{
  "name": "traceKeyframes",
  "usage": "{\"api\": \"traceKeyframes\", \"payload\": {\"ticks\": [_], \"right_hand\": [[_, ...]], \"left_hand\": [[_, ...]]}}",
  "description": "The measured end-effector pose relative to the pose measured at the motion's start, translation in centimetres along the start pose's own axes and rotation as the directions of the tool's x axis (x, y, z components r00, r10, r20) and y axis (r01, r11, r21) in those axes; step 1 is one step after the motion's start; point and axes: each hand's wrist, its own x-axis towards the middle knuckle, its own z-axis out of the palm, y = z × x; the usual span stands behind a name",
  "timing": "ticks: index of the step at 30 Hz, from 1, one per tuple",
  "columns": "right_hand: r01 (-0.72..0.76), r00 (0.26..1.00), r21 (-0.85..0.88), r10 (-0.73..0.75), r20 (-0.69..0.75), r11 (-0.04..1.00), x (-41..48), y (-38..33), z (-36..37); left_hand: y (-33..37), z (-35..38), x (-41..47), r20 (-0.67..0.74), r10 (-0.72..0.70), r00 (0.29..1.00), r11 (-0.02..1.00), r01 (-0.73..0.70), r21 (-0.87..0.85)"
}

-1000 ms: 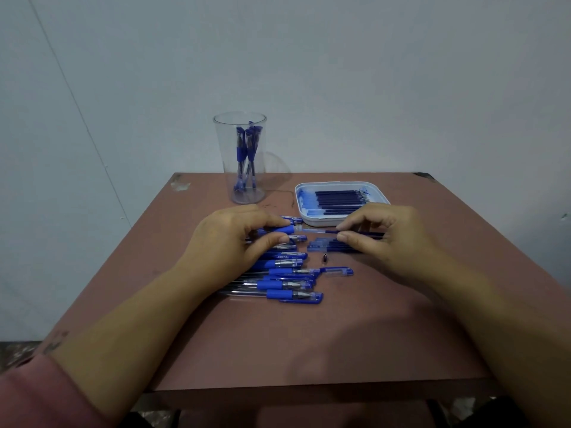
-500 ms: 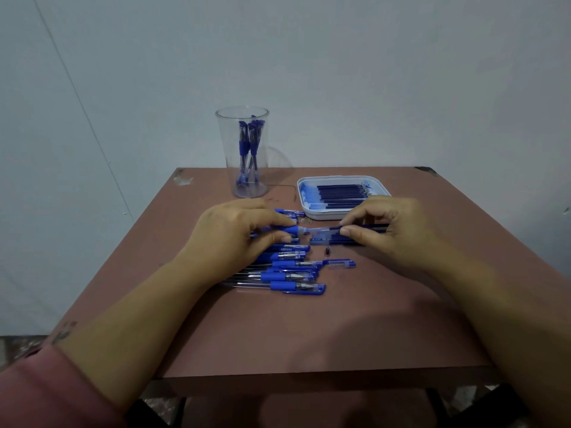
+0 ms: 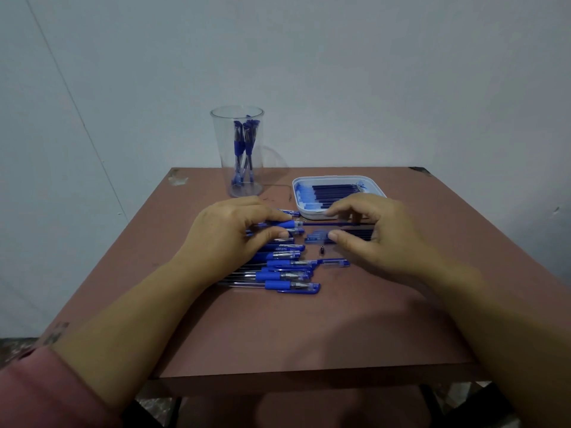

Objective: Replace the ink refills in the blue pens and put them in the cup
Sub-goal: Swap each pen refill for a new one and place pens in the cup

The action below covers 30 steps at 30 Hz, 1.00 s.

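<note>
Swapping ink seems the step in hand: the left hand (image 3: 228,233) grips a blue pen barrel (image 3: 289,224), its thin refill (image 3: 327,224) jutting rightward, pinched by the right hand (image 3: 370,233). Next calls for a straight slide along the barrel; the cup (image 3: 238,168) stands behind.

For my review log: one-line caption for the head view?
The left hand grips a blue pen while the right hand holds a refill at its open end, cup and tray behind.

Cup (image 3: 220,140) at table (image 3: 309,335) rear, tray (image 3: 312,216) right of it, row of pens (image 3: 287,274) in front.
</note>
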Motion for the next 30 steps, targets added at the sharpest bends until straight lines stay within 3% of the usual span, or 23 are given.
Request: {"api": "traceKeyframes", "payload": {"ticks": [8, 13, 18, 22, 27, 30], "right_hand": [[0.040, 0.995, 0.046, -0.044, 0.090, 0.998, 0.3, -0.2, 1.0], [-0.036, 0.999, 0.026, 0.037, -0.030, 0.999, 0.1, 0.1, 0.4], [0.037, 0.999, 0.054, -0.039, 0.033, 0.998, 0.3, -0.5, 1.3], [-0.034, 0.999, 0.123, 0.035, -0.005, 0.992, 0.3, -0.7, 1.1], [-0.035, 0.995, 0.163, 0.019, 0.096, 0.986, 0.4, -0.3, 1.4], [-0.099, 0.977, 0.053, 0.087, 0.195, 0.994, 0.5, 0.6, 0.7]], "left_hand": [[0.1, 0.2, -0.1, 0.014, -0.013, 1.000, 1.000, 0.013, -0.016], [0.2, -0.2, 0.0, 0.005, -0.017, 1.000, 1.000, 0.017, -0.015], [0.2, 0.1, -0.1, 0.015, -0.014, 1.000, 1.000, 0.014, -0.016], [0.4, 0.1, -0.1, 0.004, -0.011, 1.000, 1.000, 0.012, -0.027], [0.2, 0.3, -0.2, 0.013, -0.026, 1.000, 0.999, 0.026, -0.041], [0.1, 0.1, -0.1, 0.006, -0.029, 1.000, 0.999, 0.030, -0.042]]}}
